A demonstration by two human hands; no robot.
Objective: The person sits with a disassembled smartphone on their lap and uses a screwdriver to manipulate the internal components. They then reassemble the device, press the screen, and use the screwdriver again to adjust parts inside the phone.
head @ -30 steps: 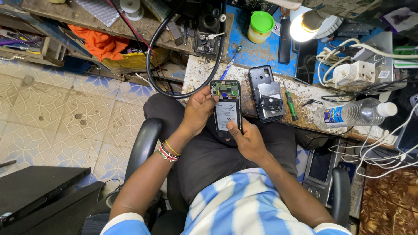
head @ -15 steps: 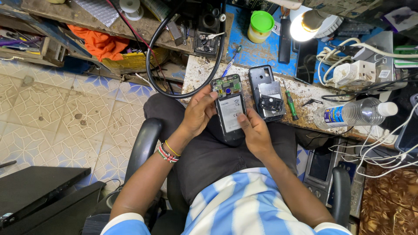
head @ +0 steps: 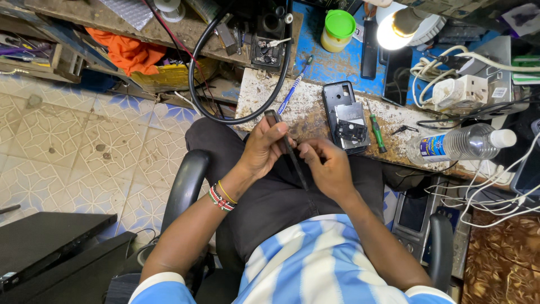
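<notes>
A dark phone (head: 287, 147) is being held edge-on over the person's lap, just in front of the table (head: 306, 115) edge, so that only its thin side is showing as a slanted bar. The left hand (head: 263, 147) is wrapping around its upper part, with the fingers curled over the far edge. The right hand (head: 328, 166) is gripping the lower part from the other side, with its fingertips pinching the edge close to the left hand's. Both wrists are hovering above the black trousers, and beaded bracelets (head: 222, 196) are sitting on the left wrist.

On the table just beyond the hands, a black phone back cover (head: 339, 97) is lying flat, with a grey inner frame (head: 351, 125) partly overlapping it. A green-handled screwdriver (head: 376, 128) is lying right beside them. A blue pen (head: 293, 85) is resting farther left, near a loop of black cable (head: 197, 93). A clear plastic bottle (head: 458, 143) is lying on its side to the right, and a lit lamp (head: 396, 25) is shining above a green-lidded jar (head: 337, 31).
</notes>
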